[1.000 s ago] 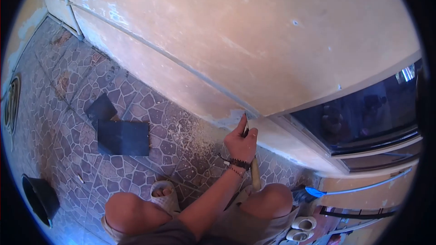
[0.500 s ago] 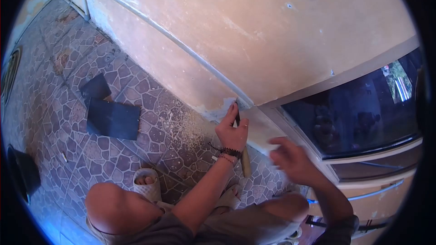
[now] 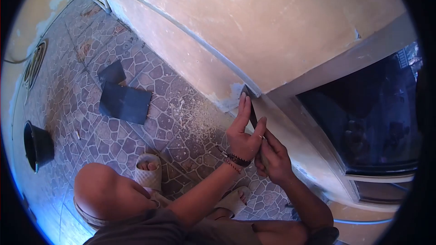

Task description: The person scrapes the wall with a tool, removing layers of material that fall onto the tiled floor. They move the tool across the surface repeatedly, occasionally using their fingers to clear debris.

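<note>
- The left hand (image 3: 244, 139), wrist wrapped in dark beaded bracelets, grasps a narrow dark-bladed tool (image 3: 253, 113), two fingers stretched along the blade.
- The right hand (image 3: 275, 161) is curled round the tool's lower end, just beside the left.
- The blade slants up to a pale bare patch (image 3: 235, 91) on the peach wall (image 3: 290, 31), its tip just below the end of a raised ledge (image 3: 227, 62).
- Right of the hands, the window frame (image 3: 320, 75) edges close.
- Leftward, stone-patterned floor (image 3: 81, 109) opens out; pale shavings (image 3: 197, 120) lie nearest, then two overlapping dark sheets (image 3: 126, 103), with a black bucket (image 3: 44, 145) well apart.
</note>
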Tool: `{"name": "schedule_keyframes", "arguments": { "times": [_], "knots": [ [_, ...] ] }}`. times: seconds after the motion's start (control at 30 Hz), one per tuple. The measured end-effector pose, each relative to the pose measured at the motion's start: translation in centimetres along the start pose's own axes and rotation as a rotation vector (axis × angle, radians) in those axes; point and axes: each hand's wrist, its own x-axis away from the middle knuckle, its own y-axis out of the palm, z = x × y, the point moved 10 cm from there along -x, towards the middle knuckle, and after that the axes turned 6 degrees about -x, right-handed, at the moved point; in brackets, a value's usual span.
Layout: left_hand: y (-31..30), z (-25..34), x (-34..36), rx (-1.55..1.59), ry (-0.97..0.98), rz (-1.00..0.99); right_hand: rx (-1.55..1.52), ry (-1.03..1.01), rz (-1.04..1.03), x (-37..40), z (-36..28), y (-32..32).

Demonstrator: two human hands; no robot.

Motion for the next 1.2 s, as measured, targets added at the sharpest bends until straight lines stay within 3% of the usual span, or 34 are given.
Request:
{"name": "schedule_keyframes", "arguments": {
  "times": [0.2,0.33,0.53,0.6,0.8,0.97,1.2],
  "knots": [
    [0.3,0.9,-0.5,-0.19,0.07,-0.075,-0.202,0.071,-0.001,0.0,1.0,0.6],
    [0.5,1.8,-0.6,-0.279,0.138,-0.106,-0.107,0.031,0.005,-0.2,1.2,0.3],
    [0.1,0.2,-0.8,-0.23,-0.032,-0.179,-0.021,-0.096,-0.009,-1.1,0.5,1.3],
    [0.0,0.1,-0.9,-0.198,0.015,-0.145,0.009,-0.102,-0.009,-1.5,0.3,1.1],
    [1.6,-0.7,-0.2,-0.091,-0.002,-0.076,-0.292,0.159,-0.031,-1.0,-0.3,-0.7],
    [1.5,-0.5,0.5,-0.002,-0.116,-0.12,-0.226,0.02,-0.019,0.4,0.0,-0.2],
    [1.4,0.1,-0.2,-0.057,-0.073,-0.176,-0.222,0.018,0.027,0.1,0.3,0.3]
  ]
}}
